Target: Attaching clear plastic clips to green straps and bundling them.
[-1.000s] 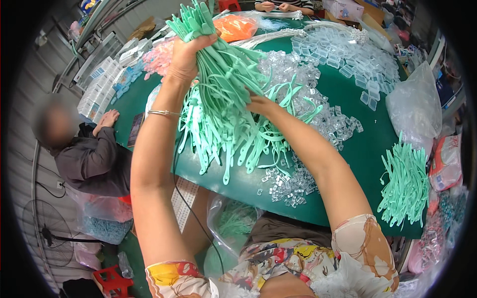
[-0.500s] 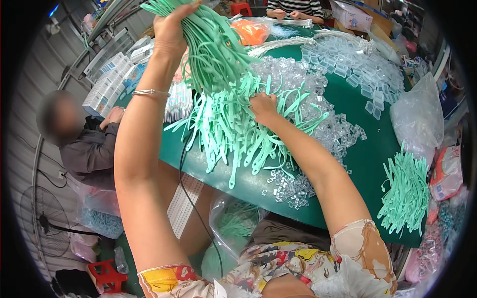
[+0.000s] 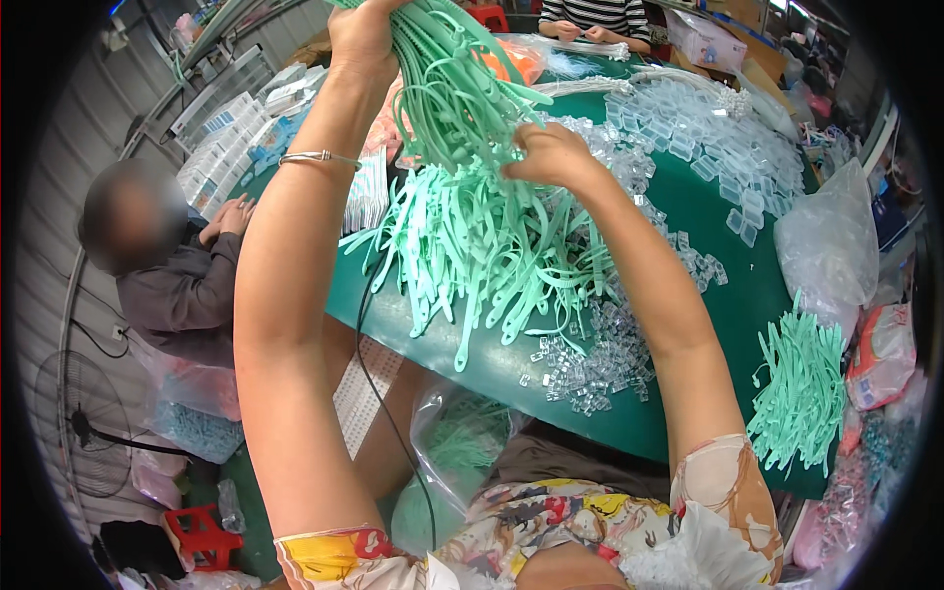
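My left hand [image 3: 362, 37] is raised high over the table, closed round the top of a thick bundle of mint-green straps [image 3: 447, 93]. The straps are long and soft, some with ridged edges, and they hang down to the right. My right hand [image 3: 553, 155] is beside the bundle's lower end, its thumb and fingers apart. Whether its fingertips touch the straps is hard to tell. Below both hands lies a loose pile of the same green straps [image 3: 472, 256], some with small holes at their ends, spread toward the table's near edge.
Small clear plastic pieces [image 3: 600, 364] lie beside and behind the pile. Clear plastic boxes [image 3: 703, 138] cover the far right of the green table [image 3: 678, 393]. Another green strap heap [image 3: 801, 383] lies at right by a plastic bag [image 3: 831, 231]. A black cable [image 3: 366, 344] hangs over the near edge. Two people sit nearby.
My right hand has lifted from the strap pile up toward the bundle, its fingers now spread. My left hand and the bundle have shifted slightly right in the picture.
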Tool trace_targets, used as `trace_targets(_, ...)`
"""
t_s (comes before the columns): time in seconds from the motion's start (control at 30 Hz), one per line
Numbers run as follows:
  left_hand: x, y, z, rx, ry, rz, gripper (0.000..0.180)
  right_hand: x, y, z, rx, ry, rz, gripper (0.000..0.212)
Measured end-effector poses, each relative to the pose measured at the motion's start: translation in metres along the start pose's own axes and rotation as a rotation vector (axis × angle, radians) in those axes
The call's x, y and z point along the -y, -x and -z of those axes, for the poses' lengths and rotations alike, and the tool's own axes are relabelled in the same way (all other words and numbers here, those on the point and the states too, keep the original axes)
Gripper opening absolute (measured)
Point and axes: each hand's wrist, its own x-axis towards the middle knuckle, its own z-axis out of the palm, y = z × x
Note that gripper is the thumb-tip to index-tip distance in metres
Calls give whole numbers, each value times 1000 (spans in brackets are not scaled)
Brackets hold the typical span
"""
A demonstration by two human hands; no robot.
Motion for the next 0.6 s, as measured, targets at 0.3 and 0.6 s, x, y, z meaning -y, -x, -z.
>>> trace_targets(0.3, -38, -18, -19, 62, -9, -146, 12, -14, -31, -145, -239, -531, -42, 45)
trace_targets(0.6, -76, -20, -24, 8, 80, -157, 9, -24, -3, -120, -152, -398, 139, 40)
